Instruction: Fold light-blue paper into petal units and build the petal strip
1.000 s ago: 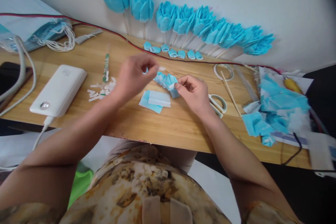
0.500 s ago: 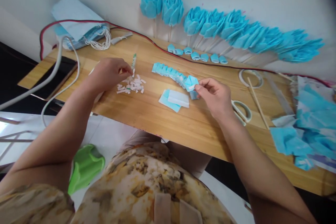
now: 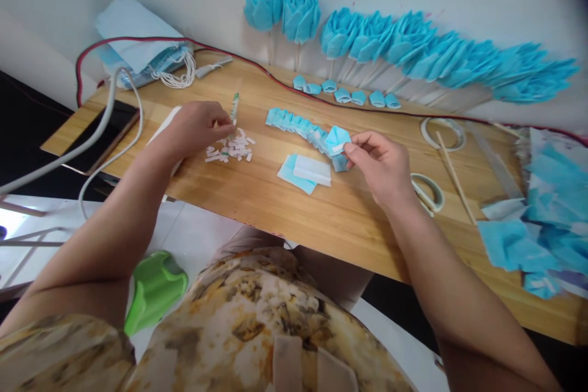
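My right hand (image 3: 383,165) pinches a folded blue fabric petal (image 3: 339,136) between thumb and fingers, with a small white strip showing on it. The petal is at the near end of a row of similar folded blue pieces (image 3: 296,124) on the table. My left hand (image 3: 202,127) is closed in a pinch above a pile of small white strips (image 3: 234,148). What its fingertips hold, if anything, is too small to make out. Between the hands lie two flat squares (image 3: 312,170), one white over one blue.
Blue fabric flowers (image 3: 301,15) on sticks lean along the wall. Small rolled blue pieces (image 3: 342,95) lie before them. Face masks (image 3: 138,37) and a phone (image 3: 101,135) sit left. Tape rolls (image 3: 443,135), a stick (image 3: 454,177) and blue scraps (image 3: 514,245) lie right. A red-black cable (image 3: 257,65) crosses behind.
My left hand has shifted slightly at the strip pile, its fingertips closer together. My right hand still holds the petal in nearly the same place. The view has moved a little.
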A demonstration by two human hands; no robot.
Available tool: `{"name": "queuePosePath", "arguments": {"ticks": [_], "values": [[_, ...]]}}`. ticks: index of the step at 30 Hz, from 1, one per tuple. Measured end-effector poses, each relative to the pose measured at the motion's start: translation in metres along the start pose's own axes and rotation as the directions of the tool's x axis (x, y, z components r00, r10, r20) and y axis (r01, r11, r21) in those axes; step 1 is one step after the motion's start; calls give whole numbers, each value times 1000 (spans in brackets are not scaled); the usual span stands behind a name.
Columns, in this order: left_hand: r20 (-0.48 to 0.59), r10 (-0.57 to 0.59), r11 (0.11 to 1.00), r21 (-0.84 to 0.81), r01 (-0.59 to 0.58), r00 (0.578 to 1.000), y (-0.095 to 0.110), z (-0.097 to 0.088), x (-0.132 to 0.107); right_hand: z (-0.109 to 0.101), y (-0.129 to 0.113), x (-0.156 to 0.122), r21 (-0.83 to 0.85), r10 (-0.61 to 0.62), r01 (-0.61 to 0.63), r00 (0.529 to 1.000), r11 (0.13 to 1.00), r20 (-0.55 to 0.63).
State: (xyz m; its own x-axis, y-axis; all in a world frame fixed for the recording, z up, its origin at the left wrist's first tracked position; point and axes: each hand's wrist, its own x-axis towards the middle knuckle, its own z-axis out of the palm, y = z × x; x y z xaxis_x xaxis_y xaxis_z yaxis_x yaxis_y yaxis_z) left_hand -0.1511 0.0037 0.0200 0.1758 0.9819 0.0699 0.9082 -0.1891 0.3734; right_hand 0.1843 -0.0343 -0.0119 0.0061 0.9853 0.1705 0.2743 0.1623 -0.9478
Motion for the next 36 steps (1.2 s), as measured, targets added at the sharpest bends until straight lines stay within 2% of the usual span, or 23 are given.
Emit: {"name": "queuePosePath", "arguments": {"ticks": [7,11,14,19,23,26,29,32,36], "values": [[62,51,999,-14,-50,997,2,-5,0,0,3,-1,2,-6,6,1000,1000,3],[12,100,991,-87,-99,995,11,-5,-4,0,2,-1,51,16,-16,1000,999,8],[-58,97,962,-253,-108,994,34,1,-9,1,1,0,156,67,-72,997,985,36],[37,229,826,-537,-174,973,86,28,-8,0,2,1,295,137,-156,987,943,84],[114,277,686,-719,-114,954,114,56,5,-2,1,1,303,138,-163,985,939,102],[184,251,608,-794,-7,950,125,70,14,-3,1,1,280,135,-159,986,947,101],[202,179,549,-833,73,963,130,74,19,-3,0,1,266,140,-162,985,950,99],[178,134,486,-869,92,975,131,73,21,-2,-1,1,260,142,-164,985,952,103],[171,120,471,-877,96,978,130,71,21,-2,-3,1,252,117,-156,979,955,165]]}}
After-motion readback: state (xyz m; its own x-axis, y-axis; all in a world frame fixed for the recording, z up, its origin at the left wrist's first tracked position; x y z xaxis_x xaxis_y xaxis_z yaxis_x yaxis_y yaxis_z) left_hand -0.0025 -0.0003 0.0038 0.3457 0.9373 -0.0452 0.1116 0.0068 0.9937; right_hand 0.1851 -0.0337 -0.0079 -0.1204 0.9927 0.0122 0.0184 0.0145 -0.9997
